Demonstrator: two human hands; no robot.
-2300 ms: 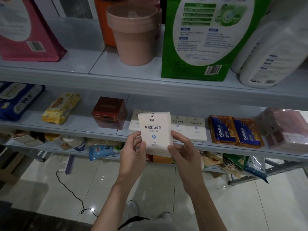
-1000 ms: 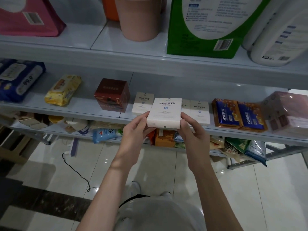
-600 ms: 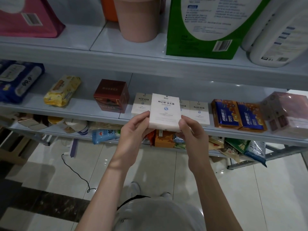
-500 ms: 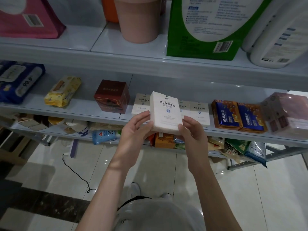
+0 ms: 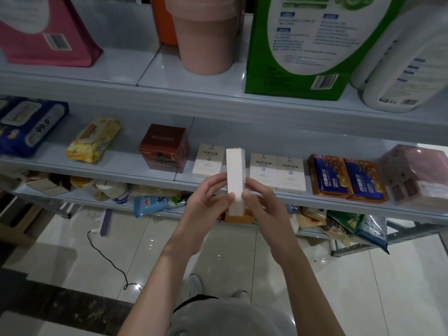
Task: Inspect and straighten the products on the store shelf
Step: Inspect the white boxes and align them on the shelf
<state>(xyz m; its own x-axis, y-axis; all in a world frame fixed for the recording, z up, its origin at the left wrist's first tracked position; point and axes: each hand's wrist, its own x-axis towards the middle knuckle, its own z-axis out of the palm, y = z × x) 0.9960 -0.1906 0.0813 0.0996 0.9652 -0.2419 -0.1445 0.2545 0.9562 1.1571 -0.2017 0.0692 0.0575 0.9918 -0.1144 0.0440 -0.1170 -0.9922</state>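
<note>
- One white box [image 5: 234, 180] stands upright in the air, narrow side to the camera, just in front of the middle shelf [image 5: 121, 166].
- The left hand [image 5: 208, 200] and right hand [image 5: 260, 202] pinch its lower half from opposite sides, fingers curled on it.
- Three matching boxes [image 5: 263, 172] lie on that shelf: one to the left of the held box, two to the right. The held box hides the gap between them.
- Two blue packs [image 5: 349, 180] sit side by side further right, then one pink bundle [image 5: 421, 175].
- To the left are one red box [image 5: 164, 147], one yellow pack [image 5: 94, 139] and one blue bag [image 5: 26, 124].
- On the shelf above stand one pink bucket [image 5: 206, 42], one green carton [image 5: 303, 44] and one white jug [image 5: 407, 69].
</note>
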